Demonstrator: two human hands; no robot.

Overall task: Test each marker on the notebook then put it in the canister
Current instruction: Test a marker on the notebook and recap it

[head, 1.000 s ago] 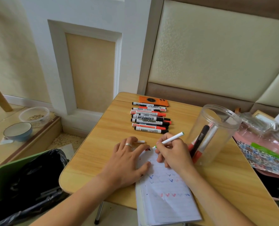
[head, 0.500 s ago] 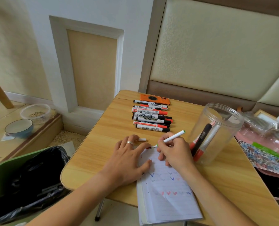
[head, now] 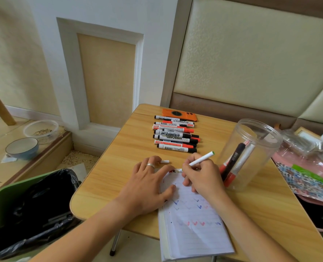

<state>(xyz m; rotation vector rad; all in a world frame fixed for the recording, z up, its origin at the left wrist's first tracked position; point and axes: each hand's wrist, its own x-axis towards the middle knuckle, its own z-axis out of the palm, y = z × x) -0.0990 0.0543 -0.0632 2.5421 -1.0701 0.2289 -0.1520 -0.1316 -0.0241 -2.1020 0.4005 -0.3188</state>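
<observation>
My right hand (head: 201, 176) grips a slim white marker with a green end (head: 200, 160), its tip on the top of the lined notebook (head: 192, 225), which carries red and blue check marks. My left hand (head: 147, 188) lies flat with spread fingers on the notebook's left side. A white cap (head: 164, 161) lies on the table just past my left fingers. A clear plastic canister (head: 251, 154) stands to the right of my right hand, with a black and two red-capped markers leaning inside. A row of several whiteboard markers (head: 175, 134) lies farther back.
An orange phone (head: 179, 114) lies behind the marker row on the wooden table (head: 123, 152). A green bin with a black bag (head: 30, 207) stands at the left below the table edge. Bowls (head: 22, 148) sit on the floor. Pink and patterned items (head: 308, 176) crowd the right.
The camera view shifted slightly. My right hand still holds the green-ended marker at the top of the page, its tip nearly unmoved; my left hand stays flat on the notebook.
</observation>
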